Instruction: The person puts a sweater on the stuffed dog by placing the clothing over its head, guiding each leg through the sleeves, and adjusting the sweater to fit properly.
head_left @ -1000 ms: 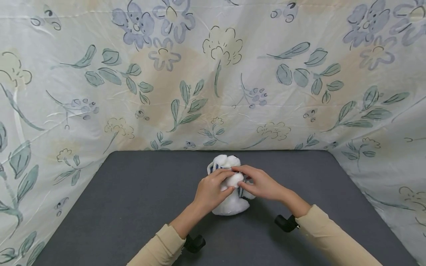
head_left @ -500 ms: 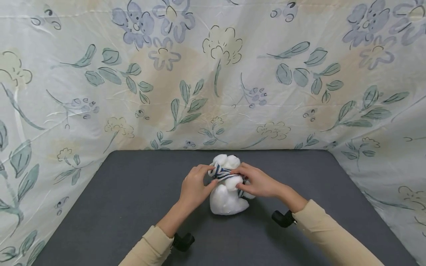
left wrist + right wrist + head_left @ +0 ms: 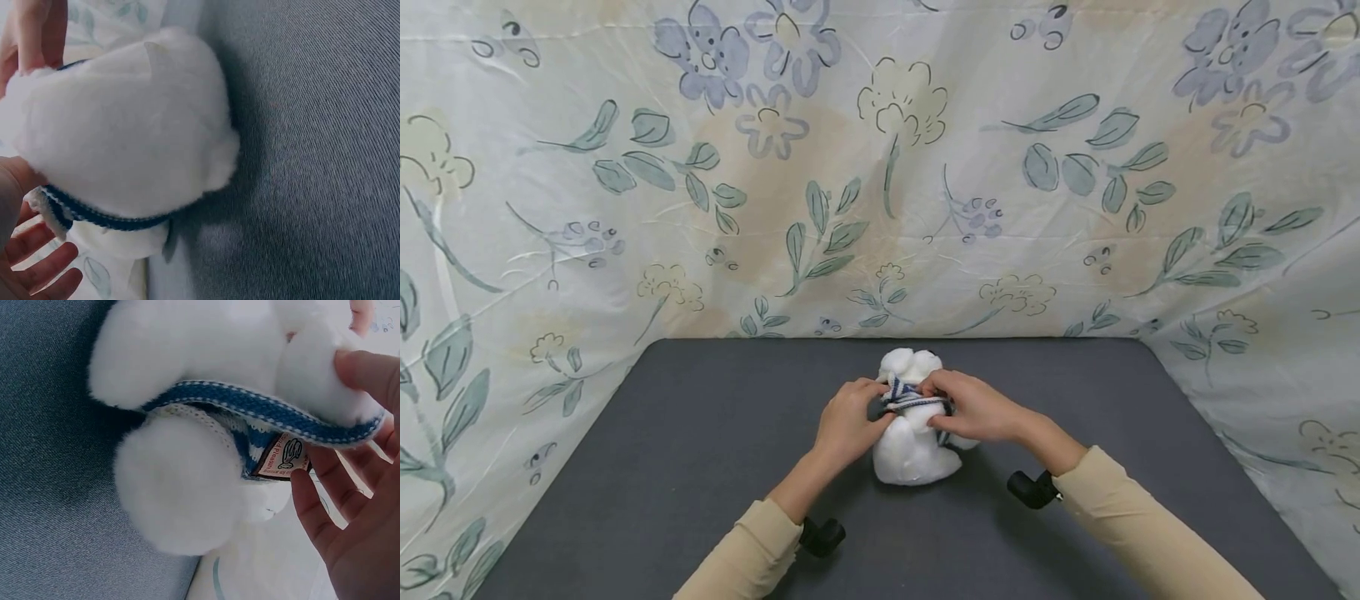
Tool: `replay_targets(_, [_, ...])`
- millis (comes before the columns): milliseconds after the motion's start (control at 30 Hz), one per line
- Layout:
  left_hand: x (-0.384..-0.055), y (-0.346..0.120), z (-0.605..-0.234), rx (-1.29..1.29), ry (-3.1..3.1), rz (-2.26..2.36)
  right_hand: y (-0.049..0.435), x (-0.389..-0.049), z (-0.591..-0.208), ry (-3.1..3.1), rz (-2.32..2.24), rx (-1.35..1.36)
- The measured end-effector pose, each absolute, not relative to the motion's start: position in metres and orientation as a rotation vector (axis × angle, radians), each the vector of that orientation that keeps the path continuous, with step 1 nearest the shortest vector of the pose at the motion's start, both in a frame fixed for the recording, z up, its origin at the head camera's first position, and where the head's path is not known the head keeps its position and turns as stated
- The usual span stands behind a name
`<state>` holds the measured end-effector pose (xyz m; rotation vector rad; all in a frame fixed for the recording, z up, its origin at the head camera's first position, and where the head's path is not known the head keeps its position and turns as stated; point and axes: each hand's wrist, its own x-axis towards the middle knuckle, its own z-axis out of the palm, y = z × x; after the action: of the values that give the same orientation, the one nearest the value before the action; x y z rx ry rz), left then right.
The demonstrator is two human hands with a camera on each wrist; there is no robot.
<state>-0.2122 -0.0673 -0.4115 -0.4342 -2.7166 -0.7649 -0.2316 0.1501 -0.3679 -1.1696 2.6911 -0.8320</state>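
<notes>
On the table (image 3: 700,467), midway between side edges, our left hand (image 3: 847,422) and right hand (image 3: 982,408) pinch the striped garment (image 3: 910,400) on a plush toy (image 3: 913,458).

The head camera looks forward and down from above; wrist cameras, sideways, share the white plush toy (image 3: 913,454) close-up.

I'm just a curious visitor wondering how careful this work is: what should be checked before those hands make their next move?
1. White plush toy resting on the table: ok.
2. Left hand touching the toy: ok.
3. Right hand touching the toy too: ok.
4. Blue-and-white knit piece lying smooth: not ok, it looks bunched between the hands.
5. Label showing: ok, in the right wrist view.
6. Knit piece fastened: cannot tell, the hands hide parts of it.
</notes>
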Motion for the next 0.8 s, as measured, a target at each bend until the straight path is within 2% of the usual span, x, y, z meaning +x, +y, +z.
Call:
replay_targets(400, [-0.210,-0.064,-0.406,-0.533,-2.539,-0.872,0.141,-0.235,-0.374,2.718,-0.930,-1.210])
replay_targets(800, [-0.203,-0.066,-0.401,-0.569,-2.510,-0.922,0.134,-0.236,-0.372,2.681,-0.741,-1.250])
